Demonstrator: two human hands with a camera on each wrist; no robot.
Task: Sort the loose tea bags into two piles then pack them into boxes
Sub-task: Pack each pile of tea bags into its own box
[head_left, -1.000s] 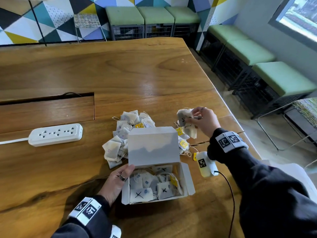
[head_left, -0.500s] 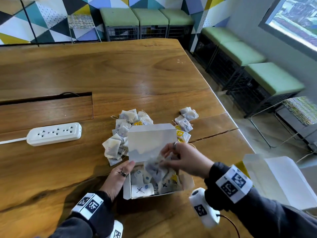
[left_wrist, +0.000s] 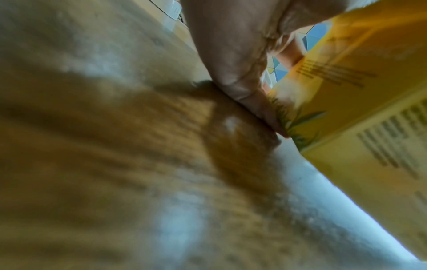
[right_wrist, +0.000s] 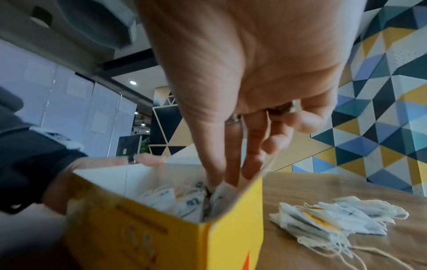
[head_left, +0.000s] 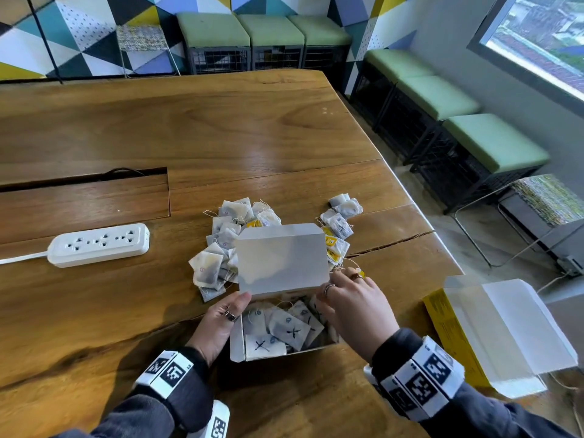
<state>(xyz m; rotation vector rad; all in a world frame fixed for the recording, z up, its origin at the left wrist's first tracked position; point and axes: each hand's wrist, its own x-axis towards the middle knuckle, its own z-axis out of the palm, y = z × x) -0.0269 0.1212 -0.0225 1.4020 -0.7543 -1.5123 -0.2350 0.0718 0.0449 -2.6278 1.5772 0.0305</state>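
Observation:
An open yellow box (head_left: 281,257) with its white lid raised stands near the table's front edge. Inside lie several tea bags (head_left: 287,330) marked with black X's. My left hand (head_left: 221,320) holds the box's left wall, thumb over the rim. My right hand (head_left: 341,298) reaches into the box's right side. In the right wrist view its straight fingers (right_wrist: 221,173) press down on the tea bags (right_wrist: 184,201) inside the box (right_wrist: 161,233). One loose pile (head_left: 218,245) lies behind the box on the left. A smaller X-marked pile (head_left: 339,222) lies behind it on the right.
A second yellow box (head_left: 505,330) stands open past the table's right edge. A white power strip (head_left: 101,245) lies at the left, in front of a recessed cable tray (head_left: 85,203). Green-cushioned stools (head_left: 493,143) line the walls.
My right hand carried a bunch of tea bags from above the right pile into the box, let them go, and now pushes them down. My left hand stayed on the box.

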